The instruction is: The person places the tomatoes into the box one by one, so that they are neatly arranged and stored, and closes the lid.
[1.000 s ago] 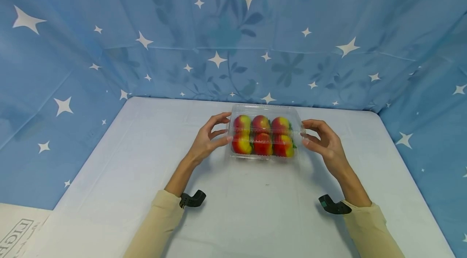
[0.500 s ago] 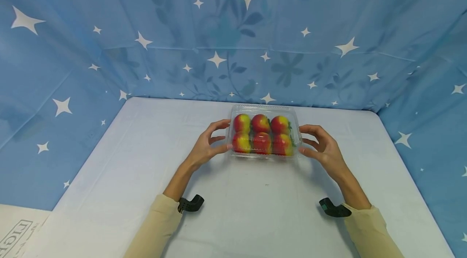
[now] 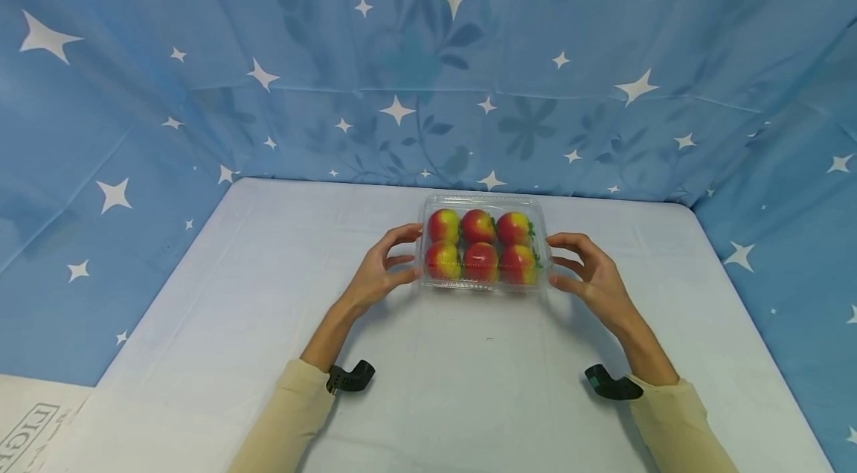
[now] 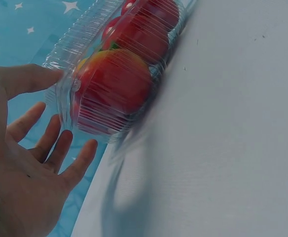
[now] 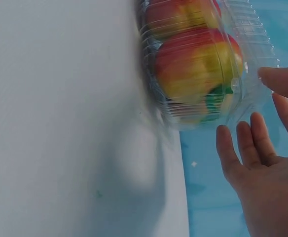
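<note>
A clear plastic clamshell box (image 3: 487, 285) with its lid down sits on the white table, holding several red-and-yellow fruits (image 3: 480, 262) with small green leaves. At its left end is my left hand (image 3: 375, 270), thumb and forefinger apart, their tips right at the box's edge. My right hand (image 3: 598, 276) stands the same way at the right end. In the left wrist view, the left thumb (image 4: 35, 79) meets the rim and the other fingers spread loosely below. The right wrist view has the right thumb (image 5: 282, 81) at the rim, fingers loosely bent beneath.
The white table (image 3: 489, 399) runs back to a blue curtain (image 3: 428, 49) with white stars, which also hangs along both sides. A printed cardboard piece (image 3: 40, 421) lies at the lower left. Each wrist wears a black camera mount (image 3: 351, 376).
The box's lid has come down from slightly raised to flat over the fruits. Both hands have sunk with it and now stand slightly lower and nearer the front.
</note>
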A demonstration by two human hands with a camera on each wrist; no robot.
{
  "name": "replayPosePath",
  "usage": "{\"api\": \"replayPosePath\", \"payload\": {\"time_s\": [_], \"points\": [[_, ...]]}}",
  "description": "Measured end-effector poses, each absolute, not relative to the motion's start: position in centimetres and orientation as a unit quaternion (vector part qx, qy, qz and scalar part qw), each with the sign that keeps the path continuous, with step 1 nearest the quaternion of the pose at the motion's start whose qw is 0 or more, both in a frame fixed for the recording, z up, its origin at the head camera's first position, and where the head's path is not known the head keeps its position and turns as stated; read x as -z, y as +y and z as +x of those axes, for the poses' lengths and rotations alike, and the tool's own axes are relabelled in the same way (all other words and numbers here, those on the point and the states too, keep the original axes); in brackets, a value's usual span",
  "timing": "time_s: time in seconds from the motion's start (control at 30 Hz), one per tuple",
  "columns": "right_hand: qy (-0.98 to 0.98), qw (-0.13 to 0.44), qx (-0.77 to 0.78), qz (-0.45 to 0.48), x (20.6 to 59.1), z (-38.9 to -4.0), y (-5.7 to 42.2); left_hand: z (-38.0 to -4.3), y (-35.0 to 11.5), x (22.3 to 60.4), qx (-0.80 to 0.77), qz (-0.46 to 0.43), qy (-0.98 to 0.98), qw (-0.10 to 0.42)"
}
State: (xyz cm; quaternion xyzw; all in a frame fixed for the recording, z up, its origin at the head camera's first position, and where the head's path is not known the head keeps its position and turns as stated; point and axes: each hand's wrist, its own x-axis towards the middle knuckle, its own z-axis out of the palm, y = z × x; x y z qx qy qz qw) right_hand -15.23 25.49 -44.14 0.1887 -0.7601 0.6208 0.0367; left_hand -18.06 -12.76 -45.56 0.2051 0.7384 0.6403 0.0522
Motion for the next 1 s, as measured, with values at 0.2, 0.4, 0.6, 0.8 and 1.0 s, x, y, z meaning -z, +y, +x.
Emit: {"api": "replayPosePath", "payload": {"time_s": [0.2,0.4,0.6,0.8,1.0], "points": [[-0.790,0.031,-0.584,0.186,44.00,-15.15,25.42,-18.01,-12.85,45.70,-0.638,0.202,0.741,0.058],[-0.792,0.020,-0.584,0.180,44.06,-15.20,25.57,-17.93,-12.90,45.82,-0.635,0.194,0.745,0.057],[-0.791,-0.007,-0.590,0.159,44.26,-15.04,25.80,-17.67,-13.03,45.87,-0.629,0.172,0.755,0.063],[-0.800,-0.032,-0.582,0.142,44.62,-15.04,26.08,-17.54,-13.19,46.02,-0.629,0.161,0.757,0.078],[-0.802,-0.057,-0.578,0.139,44.89,-15.05,26.36,-17.58,-13.27,46.05,-0.637,0.163,0.747,0.097]]}}
